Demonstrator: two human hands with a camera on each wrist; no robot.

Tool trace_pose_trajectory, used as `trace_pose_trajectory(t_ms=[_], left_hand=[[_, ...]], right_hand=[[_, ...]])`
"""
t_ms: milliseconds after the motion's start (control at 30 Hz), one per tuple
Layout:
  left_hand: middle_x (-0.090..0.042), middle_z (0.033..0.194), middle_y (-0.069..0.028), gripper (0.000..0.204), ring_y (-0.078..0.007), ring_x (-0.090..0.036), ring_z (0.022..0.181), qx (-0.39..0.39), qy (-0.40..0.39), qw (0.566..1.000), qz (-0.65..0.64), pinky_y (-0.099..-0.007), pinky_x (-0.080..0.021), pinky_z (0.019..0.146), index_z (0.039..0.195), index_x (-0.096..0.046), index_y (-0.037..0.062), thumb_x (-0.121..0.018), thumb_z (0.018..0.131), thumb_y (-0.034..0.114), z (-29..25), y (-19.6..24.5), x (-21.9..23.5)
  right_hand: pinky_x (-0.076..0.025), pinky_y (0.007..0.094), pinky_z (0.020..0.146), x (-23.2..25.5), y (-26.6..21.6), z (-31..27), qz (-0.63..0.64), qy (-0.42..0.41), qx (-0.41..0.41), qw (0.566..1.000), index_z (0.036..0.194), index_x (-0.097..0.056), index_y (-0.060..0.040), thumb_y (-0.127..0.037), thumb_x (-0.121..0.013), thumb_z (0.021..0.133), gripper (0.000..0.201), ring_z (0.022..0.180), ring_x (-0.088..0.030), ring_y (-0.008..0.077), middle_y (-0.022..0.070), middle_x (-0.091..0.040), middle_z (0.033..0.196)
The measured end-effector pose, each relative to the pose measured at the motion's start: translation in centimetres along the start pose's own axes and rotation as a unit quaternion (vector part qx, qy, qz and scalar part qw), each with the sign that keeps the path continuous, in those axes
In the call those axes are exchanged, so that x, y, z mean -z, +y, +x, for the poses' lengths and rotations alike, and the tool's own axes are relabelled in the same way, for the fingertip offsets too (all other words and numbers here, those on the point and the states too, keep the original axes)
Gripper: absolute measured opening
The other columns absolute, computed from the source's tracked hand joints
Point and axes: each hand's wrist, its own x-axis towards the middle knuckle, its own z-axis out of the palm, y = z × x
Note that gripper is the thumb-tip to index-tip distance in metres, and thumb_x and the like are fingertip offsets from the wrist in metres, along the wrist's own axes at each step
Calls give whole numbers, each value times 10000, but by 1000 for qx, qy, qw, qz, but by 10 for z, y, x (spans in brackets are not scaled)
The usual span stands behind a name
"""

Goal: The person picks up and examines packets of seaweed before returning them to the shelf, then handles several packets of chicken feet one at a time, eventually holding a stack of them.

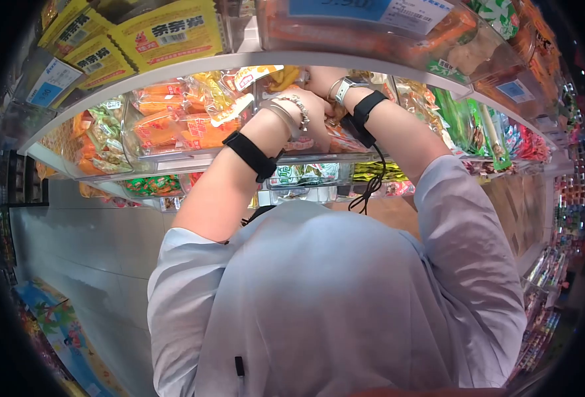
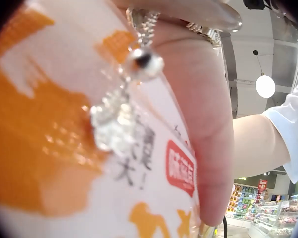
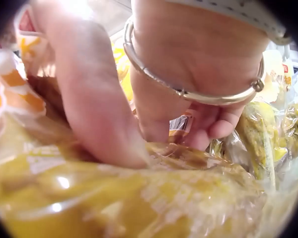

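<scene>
In the head view both hands reach into a shelf bin of packaged snacks, close to each other. My right hand (image 1: 325, 83) is the farther in. In the right wrist view its thumb presses into a shiny yellow snack packet (image 3: 104, 198), with the other fingers curled behind the packet's top edge. My left hand (image 1: 313, 119) lies low over the packets, its fingertips hidden near the right wrist. Up close in the left wrist view, a white and orange packet (image 2: 44, 148) sits against that hand, below a silver charm bracelet (image 2: 114, 124); I cannot tell whether the hand grips it.
Orange snack packets (image 1: 166, 116) fill the bin to the left, and green packs (image 1: 458, 119) stand to the right. An upper shelf with yellow packets (image 1: 166, 33) hangs over the hands. A black cable (image 1: 372, 178) dangles from the right wrist. Lower goods (image 1: 305, 173) sit beneath.
</scene>
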Motion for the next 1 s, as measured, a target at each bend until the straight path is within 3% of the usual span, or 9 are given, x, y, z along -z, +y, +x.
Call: trace_pose_trajectory(t_ms=[133, 200, 233, 400, 600, 733, 1000], left_hand=[[-617, 1005, -119, 677, -257, -584, 925, -19, -5, 1000, -10, -316, -443, 824, 1092, -574, 89, -713, 533, 445, -5, 5, 9], [-611, 1022, -121, 692, -247, -581, 935, -14, 15, 999, -34, -307, -441, 827, 1125, -562, 98, -713, 536, 429, -7, 3, 6], [-599, 1053, -120, 702, -242, -575, 952, -11, 9, 999, -44, -299, -437, 834, 1148, -548, 97, -713, 537, 400, -6, 4, 6], [-585, 1089, -105, 714, -230, -566, 970, 20, -34, 997, -71, -294, -430, 847, 1178, -526, 94, -708, 542, 360, -8, 9, 15], [-588, 1076, -114, 677, -227, -570, 958, 31, -21, 997, -65, -296, -431, 845, 1168, -541, 113, -705, 550, 338, -15, 16, 20], [-578, 1083, -128, 650, -247, -553, 985, 47, -40, 996, -61, -309, -423, 857, 1161, -548, 121, -695, 571, 350, -13, 16, 21], [-526, 1140, -149, 625, -262, -508, 1048, 21, -54, 997, -42, -312, -389, 897, 1135, -555, 92, -689, 585, 357, -9, 12, 21]], right_hand=[[-477, 385, 670, -7, 13, 6, 42, 54, 23, 997, 1022, -600, -122, -301, -624, 691, 376, 804, -598, 297, 139, -625, 895], [-472, 372, 674, -5, 14, 12, 87, -23, -49, 995, 1022, -598, -111, -289, -610, 719, 352, 799, -602, 278, 130, -622, 906], [-492, 347, 697, -2, 13, 12, 59, -1, -8, 998, 1002, -588, -36, -194, -575, 775, 276, 808, -614, 256, 147, -620, 915], [-498, 350, 701, 4, 27, 4, 121, 47, -6, 992, 1001, -577, -20, -173, -561, 783, 266, 818, -611, 260, 153, -614, 918], [-505, 355, 706, 14, 45, -8, 254, 98, -36, 961, 1000, -563, -1, -148, -545, 792, 255, 830, -609, 265, 160, -607, 922], [-510, 358, 710, 23, 61, -25, 394, 134, -71, 906, 999, -555, 12, -131, -534, 798, 247, 837, -607, 269, 164, -603, 925], [-519, 364, 717, 27, 85, -38, 630, 194, -99, 746, 997, -537, 38, -97, -512, 811, 232, 853, -603, 275, 173, -594, 930]])
